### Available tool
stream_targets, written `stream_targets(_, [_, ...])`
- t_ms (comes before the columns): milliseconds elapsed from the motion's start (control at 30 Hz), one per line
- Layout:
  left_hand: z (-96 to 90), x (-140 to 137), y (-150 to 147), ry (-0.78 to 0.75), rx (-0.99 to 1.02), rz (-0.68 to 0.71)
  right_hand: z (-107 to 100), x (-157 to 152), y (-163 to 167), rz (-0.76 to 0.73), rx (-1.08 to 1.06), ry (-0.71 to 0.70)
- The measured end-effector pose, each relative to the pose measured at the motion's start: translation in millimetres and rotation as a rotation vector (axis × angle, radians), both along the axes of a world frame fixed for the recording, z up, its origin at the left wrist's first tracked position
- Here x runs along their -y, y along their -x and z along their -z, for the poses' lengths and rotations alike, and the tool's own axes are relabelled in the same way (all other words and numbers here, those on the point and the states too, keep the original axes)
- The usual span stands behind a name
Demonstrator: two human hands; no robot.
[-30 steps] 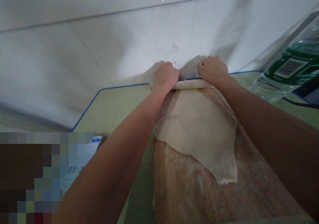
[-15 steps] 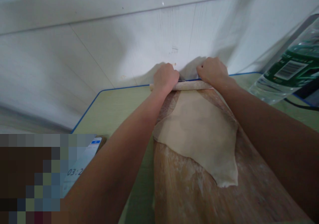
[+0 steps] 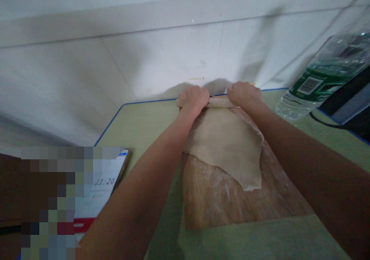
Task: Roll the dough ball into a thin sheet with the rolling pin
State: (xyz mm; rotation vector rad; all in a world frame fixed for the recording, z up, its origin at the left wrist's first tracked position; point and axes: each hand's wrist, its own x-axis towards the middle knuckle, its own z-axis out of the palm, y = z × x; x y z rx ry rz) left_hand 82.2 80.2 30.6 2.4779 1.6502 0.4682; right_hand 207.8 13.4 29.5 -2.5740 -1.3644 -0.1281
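1. White panelled wall point(image 3: 121, 55) stands behind a pale green tabletop point(image 3: 141, 123) with blue edge trim.
2. Work surface: flour-dusted brown wooden board point(image 3: 214, 210), its near end now inside the view following a camera shift.
3. Workpiece: thin, irregular cream dough sheet point(image 3: 228, 148), flat on the board, far edge reaching the pale wooden rolling pin point(image 3: 221, 103).
4. Change: left hand point(image 3: 193, 97) and right hand point(image 3: 245, 93) sit slightly lower against the wall than half a second ago. Pin position at the board's far end is nearly unchanged.
5. Effect (judged): little rolling travel occurred; the sheet keeps its outline, narrowing to a point at the near side.
6. Grip: fingers of both hands are curled at the pin, left and right. Undersides are hidden; wrapping around or pressing with the palm cannot be told apart.
7. Adjacent item: clear plastic bottle with green label point(image 3: 312, 82), right of the board, apart from it.
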Motion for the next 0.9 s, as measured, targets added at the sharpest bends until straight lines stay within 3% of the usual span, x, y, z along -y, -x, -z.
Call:
stream_targets(100, [3.5, 20, 11, -0.070, -0.024, 0.020, 0, 18, 13, 0.028, 0.021, 0.012])
stream_targets(367, [13.1, 65, 43, -0.266, -0.045, 0.127, 11, 65, 35, -0.108, 0.186, -0.054])
stream_targets(500, [13.2, 78, 53, -0.229, -0.069, 0.137, 20, 82, 37, -0.194, 0.149, -0.085])
stream_targets(700, [7.4, 81, 56, -0.138, -0.113, 0.160, 23, 90, 29, -0.272, 0.091, 0.005])
stream_targets(900, [5.3, 67, 50, -0.120, -0.129, 0.179, 18, 78, 22, -0.267, 0.114, 0.042])
